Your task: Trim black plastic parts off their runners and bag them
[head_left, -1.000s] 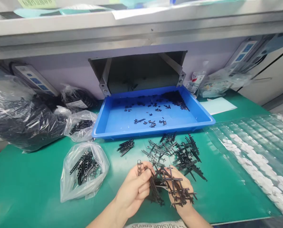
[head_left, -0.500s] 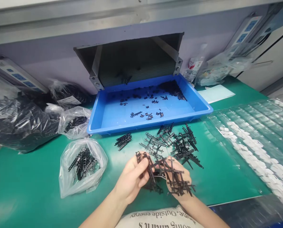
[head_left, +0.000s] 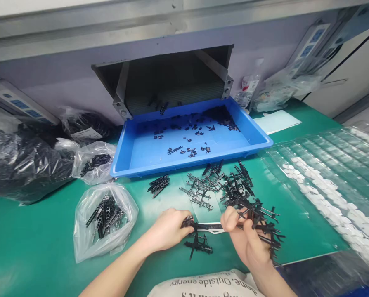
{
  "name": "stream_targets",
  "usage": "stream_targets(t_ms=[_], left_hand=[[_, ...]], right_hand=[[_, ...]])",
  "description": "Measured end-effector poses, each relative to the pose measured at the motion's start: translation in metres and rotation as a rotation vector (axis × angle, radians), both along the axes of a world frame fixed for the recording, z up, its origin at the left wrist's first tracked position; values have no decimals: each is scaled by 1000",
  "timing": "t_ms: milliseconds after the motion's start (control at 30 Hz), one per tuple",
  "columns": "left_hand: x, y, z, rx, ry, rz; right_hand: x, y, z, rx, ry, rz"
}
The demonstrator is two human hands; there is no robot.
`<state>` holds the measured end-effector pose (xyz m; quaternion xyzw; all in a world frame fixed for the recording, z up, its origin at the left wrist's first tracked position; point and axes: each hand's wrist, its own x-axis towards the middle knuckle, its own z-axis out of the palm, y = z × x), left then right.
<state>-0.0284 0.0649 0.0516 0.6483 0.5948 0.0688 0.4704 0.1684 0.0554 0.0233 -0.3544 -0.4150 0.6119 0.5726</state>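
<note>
My left hand (head_left: 171, 228) is closed, its fingers pinching a few black plastic strips (head_left: 188, 222). Palm partly up, my right hand (head_left: 249, 243) is closed around a tangled bunch of black plastic sprues (head_left: 269, 231) that fans out past its fingers. A dark strip spans the gap between both hands, over a thin white-edged flat piece (head_left: 214, 231) whose kind I cannot make out. Just below lies a small group of loose black sprues (head_left: 198, 246) on the green table. Beyond the hands is a larger pile of black sprues (head_left: 237, 183).
A blue tray (head_left: 141, 167) with scattered small black parts stands under a dark chute (head_left: 175, 82). To the left are an open clear bag (head_left: 122, 231) of black strips, a second bag (head_left: 94, 161) and a stack of strips (head_left: 159, 185). Clear trays (head_left: 336, 165) with white pieces lie right.
My hands have moved apart. The right hand has turned and swung right with its bunch of sprues; a few sprues now lie on the table below the hands.
</note>
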Motion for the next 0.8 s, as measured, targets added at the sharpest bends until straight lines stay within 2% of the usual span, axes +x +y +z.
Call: stream_targets(t_ms=[67, 100, 167, 200, 267, 300, 400, 467, 533, 600, 733, 800], left_hand=[[-13, -3, 20, 21, 4, -29], [-19, -5, 29, 71, 4, 12], [-28, -11, 40, 277, -34, 192], [-30, -15, 40, 410, -85, 310], [-27, -22, 30, 651, -258, 503], [-22, -25, 22, 722, -365, 557], [-6, -28, -5, 814, -613, 552], [3, -29, -18, 889, -670, 526], [8, -29, -25, 931, -691, 515], [10, -30, -25, 825, -719, 568], [12, -33, -17, 354, -848, 904], [12, -33, -12, 136, -982, 975]], right_hand=[[0, -1, 3, 16, 43, 30], [1, -1, 3, 20, 59, 42], [0, -3, 1, 23, 84, 43], [-2, -3, -1, 10, 85, 34], [-11, -5, -6, -77, 71, 30], [-17, -5, -9, -148, 72, 49], [-37, -6, -12, -363, 175, 214], [-47, -5, -12, -432, 280, 357], [-52, -4, -10, -456, 331, 442], [-54, -2, -10, -452, 329, 451], [-49, -1, -13, -400, 265, 366], [-46, -2, -16, -370, 218, 314]])
